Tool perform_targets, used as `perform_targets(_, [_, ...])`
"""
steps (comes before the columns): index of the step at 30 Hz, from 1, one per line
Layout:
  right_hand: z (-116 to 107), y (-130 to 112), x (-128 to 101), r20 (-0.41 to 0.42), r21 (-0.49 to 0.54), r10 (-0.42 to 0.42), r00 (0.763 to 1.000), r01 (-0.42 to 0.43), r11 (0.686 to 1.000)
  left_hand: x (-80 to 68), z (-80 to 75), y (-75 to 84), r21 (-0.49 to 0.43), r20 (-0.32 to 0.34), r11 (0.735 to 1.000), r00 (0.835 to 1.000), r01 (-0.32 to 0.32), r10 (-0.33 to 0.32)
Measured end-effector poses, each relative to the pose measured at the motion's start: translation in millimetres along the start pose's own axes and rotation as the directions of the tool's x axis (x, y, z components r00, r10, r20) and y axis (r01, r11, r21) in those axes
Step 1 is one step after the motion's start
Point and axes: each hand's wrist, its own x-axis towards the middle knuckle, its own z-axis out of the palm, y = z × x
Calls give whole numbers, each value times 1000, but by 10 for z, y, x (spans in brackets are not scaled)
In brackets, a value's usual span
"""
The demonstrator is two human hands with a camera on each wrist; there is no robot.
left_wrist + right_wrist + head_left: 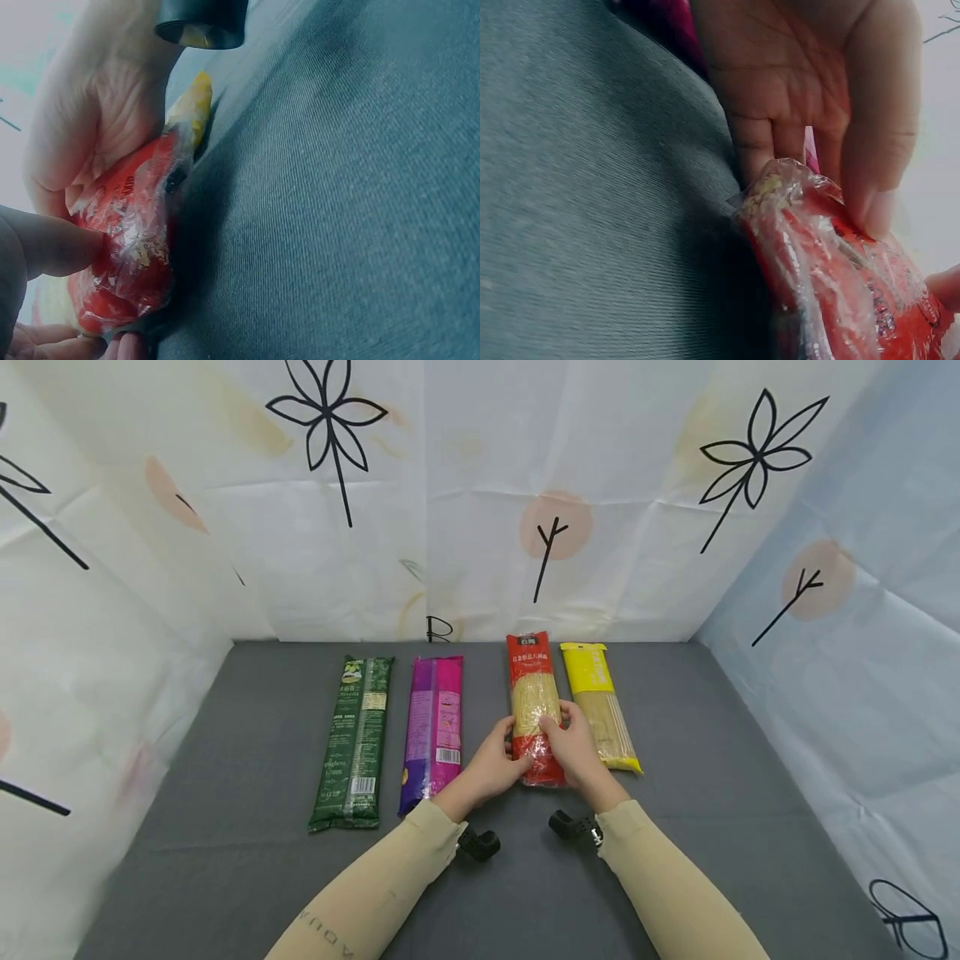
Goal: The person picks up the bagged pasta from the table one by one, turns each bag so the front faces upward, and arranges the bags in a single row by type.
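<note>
A red spaghetti packet (536,693) with a clear window lies lengthwise between both hands. My left hand (491,766) grips its lower left edge, thumb on top and fingers at the side. On the opposite edge my right hand (576,745) holds it, the thumb across the window. In the left wrist view the packet's crinkled red end (127,247) shows close over the grey cloth. The right wrist view shows the left thumb pressing on the red wrapper (840,277). Right beside the right hand lies a yellow noodle packet (600,706).
Left of the hands lie a purple and pink packet (433,727) and a green spaghetti packet (351,743), both lengthwise on the grey cloth (262,777). Patterned white fabric walls (480,460) enclose the back and sides.
</note>
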Motion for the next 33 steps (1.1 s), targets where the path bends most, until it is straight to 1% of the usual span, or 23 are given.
perform_targets(6, [-10, -58, 56, 0, -57, 27, 1000, -27, 998, 20, -11, 0, 39, 1, 999, 1000, -6, 6])
perform_targets(8, [-22, -79, 49, 4, -111, 20, 1000, -19, 994, 28, -8, -10, 49, 2, 999, 1000, -2, 2])
perform_targets(9, [-27, -96, 38, 7, -158, 12, 1000, -10, 987, 28, -8, -16, 52, 3, 999, 1000, -2, 2])
perform_targets(11, [-38, -128, 12, 30, -274, 0, 1000, 8, 962, 27, -10, -26, 70, 8, 998, 1000, -6, 5])
perform_targets(13, [-43, -149, -12, 65, -377, -9, 998, 33, 926, 21, -14, -38, 94, 14, 996, 1000, -12, 11])
perform_targets(15, [-47, -158, -25, 101, -448, -7, 995, 51, 893, 12, -23, -51, 124, 20, 992, 1000, -16, 13])
perform_targets(17, [-54, -138, -15, 133, -468, 1, 991, 62, 882, 9, -33, -59, 151, 25, 988, 1000, -14, 11])
perform_targets(20, [-77, -109, -5, 151, -462, 0, 988, 71, 884, 24, -37, -84, 178, 38, 984, 999, -1, -6])
perform_targets(25, [-105, -59, 4, 151, -445, 8, 989, 61, 894, 26, -34, -105, 170, 59, 985, 998, 4, -14])
perform_targets(29, [-108, -18, 13, 158, -447, 16, 987, 57, 893, 8, -42, -119, 170, 53, 985, 998, 18, -27])
perform_targets(33, [-113, -33, 12, 149, -435, -2, 989, 67, 898, 14, -42, -105, 167, 44, 986, 999, 4, -12])
